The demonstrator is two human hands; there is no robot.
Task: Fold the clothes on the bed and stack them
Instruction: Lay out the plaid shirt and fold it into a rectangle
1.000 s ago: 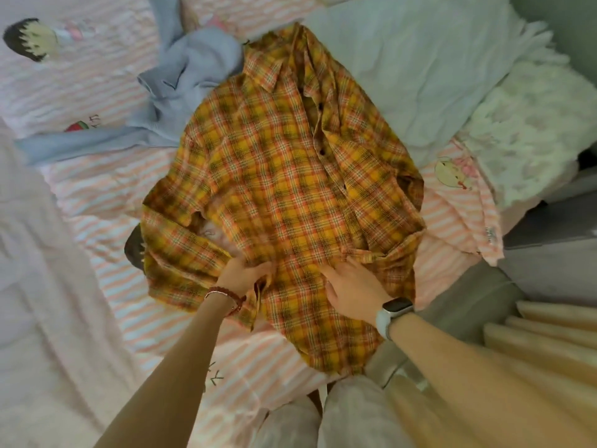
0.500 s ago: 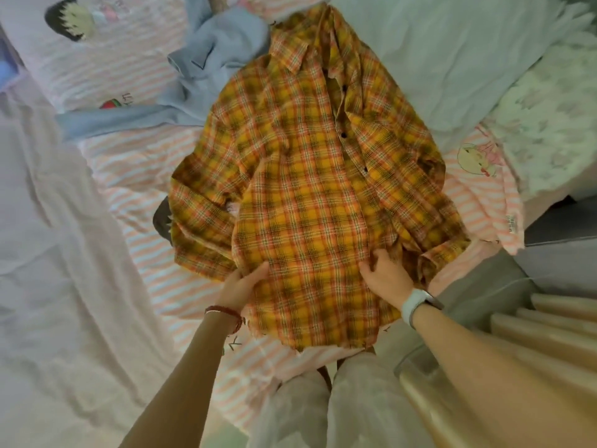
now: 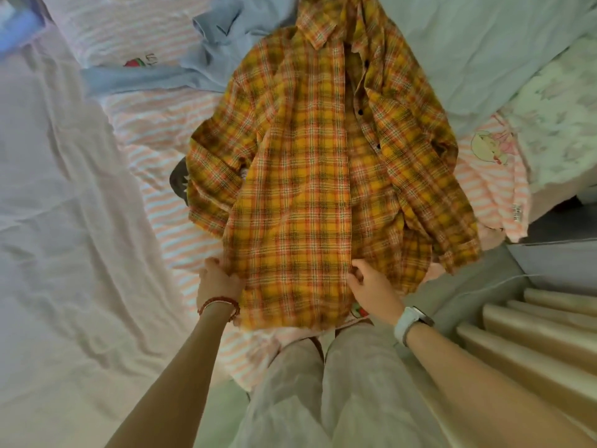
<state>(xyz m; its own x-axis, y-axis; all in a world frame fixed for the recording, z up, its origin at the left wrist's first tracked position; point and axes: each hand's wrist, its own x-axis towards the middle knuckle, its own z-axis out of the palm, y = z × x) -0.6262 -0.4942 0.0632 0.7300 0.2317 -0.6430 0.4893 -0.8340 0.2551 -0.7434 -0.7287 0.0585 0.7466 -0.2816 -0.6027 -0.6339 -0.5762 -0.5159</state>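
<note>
A yellow and orange plaid shirt lies spread front-up on the striped bed, collar far, hem towards me. Its front panels overlap, and both sleeves lie bunched at the sides. My left hand grips the left edge of the shirt near the hem. My right hand pinches the button placket low on the front panel. A light blue garment lies crumpled beyond the shirt at the upper left.
A pale sheet or blanket covers the left side. A light blue pillow and a floral quilt lie at the right. A wooden slatted frame is at the lower right. My knees meet the bed edge.
Both hands slid down the shirt towards the hem and drew it flatter. The left front panel now lies smoother and straighter. The view has shifted closer.
</note>
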